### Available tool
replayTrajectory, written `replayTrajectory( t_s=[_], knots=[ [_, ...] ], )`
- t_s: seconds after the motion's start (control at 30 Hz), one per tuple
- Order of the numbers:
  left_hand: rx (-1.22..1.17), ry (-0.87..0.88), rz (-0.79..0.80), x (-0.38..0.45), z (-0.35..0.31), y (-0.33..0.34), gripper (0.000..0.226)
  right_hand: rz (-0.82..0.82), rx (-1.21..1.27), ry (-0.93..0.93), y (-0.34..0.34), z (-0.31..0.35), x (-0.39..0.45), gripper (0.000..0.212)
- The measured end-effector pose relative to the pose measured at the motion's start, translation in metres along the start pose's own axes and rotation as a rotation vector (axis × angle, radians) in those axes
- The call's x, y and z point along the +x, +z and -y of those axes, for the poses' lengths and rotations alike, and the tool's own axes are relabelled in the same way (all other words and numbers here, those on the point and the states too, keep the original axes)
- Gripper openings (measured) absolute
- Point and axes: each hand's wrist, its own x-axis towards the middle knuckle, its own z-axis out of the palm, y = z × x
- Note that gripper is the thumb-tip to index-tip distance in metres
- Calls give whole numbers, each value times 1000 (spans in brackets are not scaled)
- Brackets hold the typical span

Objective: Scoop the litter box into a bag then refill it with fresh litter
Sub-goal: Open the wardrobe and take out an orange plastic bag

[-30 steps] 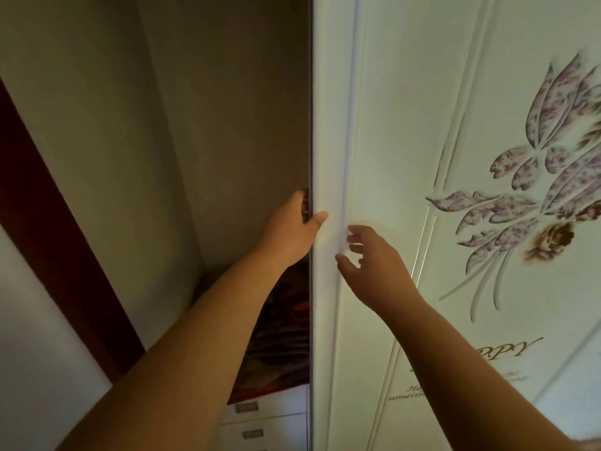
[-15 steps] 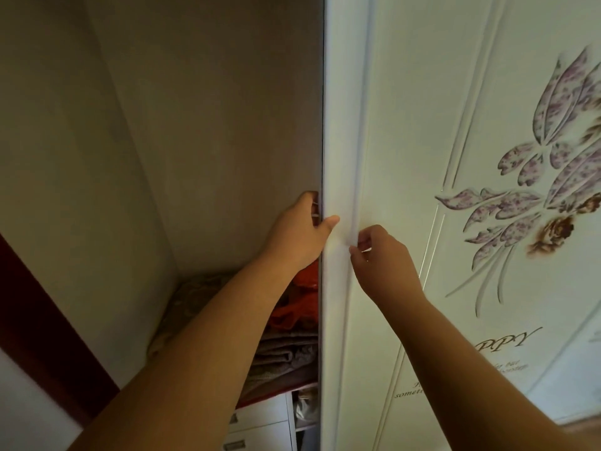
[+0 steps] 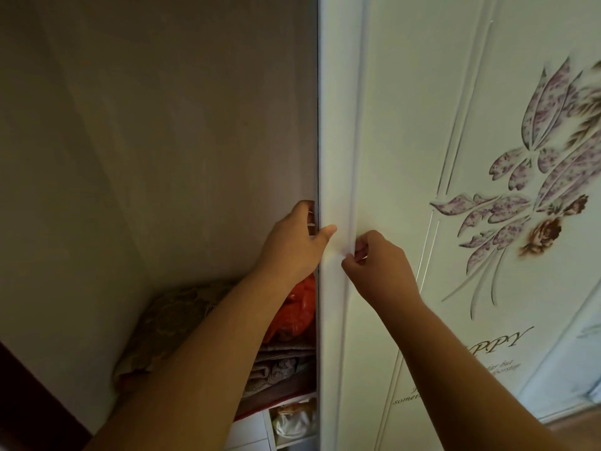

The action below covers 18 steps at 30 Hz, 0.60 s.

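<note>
Two bare forearms reach up from the lower edge of the view toward a white wardrobe door (image 3: 390, 125). The left hand (image 3: 292, 245) grips the door's left edge: the fingers go behind the edge and are mostly hidden, and the thumb lies on the front face. The right hand (image 3: 380, 265) is just beside it on the front of the door, with the fingers curled and the fingertips pinching a narrow raised strip that runs up the door; the two hands are near each other but apart. The door stands upright, its long side going from bottom to top of the view, and its face carries a purple and brown flower print (image 3: 533, 190) and some dark script letters (image 3: 494, 346) lower down. Left of the door edge the wardrobe is open. Behind the left forearm there is an orange plastic bag (image 3: 296, 310), which lies on folded blankets (image 3: 276, 362), with a patterned cushion (image 3: 172, 323) further left. Below them is a white shelf with a pale bundle (image 3: 292, 421). No litter box, scoop or litter is in view. Farther back is the plain inner wall (image 3: 162, 125) of the wardrobe.
</note>
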Motion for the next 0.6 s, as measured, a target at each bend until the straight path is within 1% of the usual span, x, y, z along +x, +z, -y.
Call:
replayTrajectory(
  t_s=[0.33, 0.6],
  knots=[
    [12, 3, 3, 2, 0, -2, 57, -3, 19, 11, 1, 0, 5, 19],
    [-11, 4, 3, 3, 0, -1, 54, 1, 22, 15, 1, -1, 8, 22]
  ],
)
